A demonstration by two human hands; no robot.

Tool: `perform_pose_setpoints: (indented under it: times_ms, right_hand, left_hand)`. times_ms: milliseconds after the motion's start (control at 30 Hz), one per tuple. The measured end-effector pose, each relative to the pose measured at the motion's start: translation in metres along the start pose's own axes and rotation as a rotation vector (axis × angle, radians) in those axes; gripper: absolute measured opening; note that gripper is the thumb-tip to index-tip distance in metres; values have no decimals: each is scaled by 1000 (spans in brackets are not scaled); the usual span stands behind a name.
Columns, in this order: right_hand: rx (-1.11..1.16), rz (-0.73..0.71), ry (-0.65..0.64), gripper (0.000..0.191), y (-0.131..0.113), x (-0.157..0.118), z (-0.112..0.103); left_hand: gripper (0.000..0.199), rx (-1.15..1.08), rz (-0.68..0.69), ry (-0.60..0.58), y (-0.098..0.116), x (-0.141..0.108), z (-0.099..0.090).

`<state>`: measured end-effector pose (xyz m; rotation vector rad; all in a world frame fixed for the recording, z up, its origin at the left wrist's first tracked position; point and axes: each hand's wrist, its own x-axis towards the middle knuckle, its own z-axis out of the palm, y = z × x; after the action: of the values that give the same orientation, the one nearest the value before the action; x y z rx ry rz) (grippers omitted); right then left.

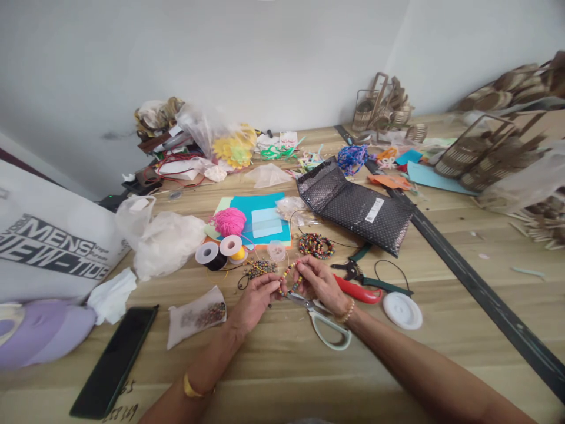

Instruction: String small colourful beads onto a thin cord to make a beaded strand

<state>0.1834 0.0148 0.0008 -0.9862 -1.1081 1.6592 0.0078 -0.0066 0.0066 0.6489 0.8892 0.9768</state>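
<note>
Between my two hands is a bracelet of small multicoloured beads point(290, 290), held up as a loop above the table. My left hand point(260, 297) pinches its left side, and my right hand point(320, 282) pinches its upper right side. Just below lie scissors point(329, 330) with pale handles, partly behind my right hand. A pile of finished-looking beaded strands point(316, 245) rests beyond my hands. Loose beads point(260, 269) are scattered past my left fingers, near a small round clear container point(276, 251).
Black point(210, 257) and yellow thread spools point(233, 248) stand beside pink yarn point(229, 221). Red-handled pliers point(358, 290) and a white lid point(402, 310) lie right. A bead pouch point(196, 317) and a phone point(115, 360) lie left; a black bubble mailer point(357, 206) lies behind.
</note>
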Motion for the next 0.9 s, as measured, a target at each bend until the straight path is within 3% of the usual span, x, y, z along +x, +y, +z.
perform_pose_setpoints:
  times_ms: [233,467,767,900]
  right_hand:
    - [-6,-9,-1,43,-1,-1,0]
    - [-21,-8,-24,43,0,-2,0]
    - [24,12,-55,42,-1,-3,0]
    - [12,34,-77,42,-1,-3,-1]
  left_hand:
    - [23,38,17,-4,-2,1,-2]
    - [20,33,77,82,0,3,-2]
    - [25,210,97,52,0,0,-1]
    - [29,152,97,47,1,0,-1]
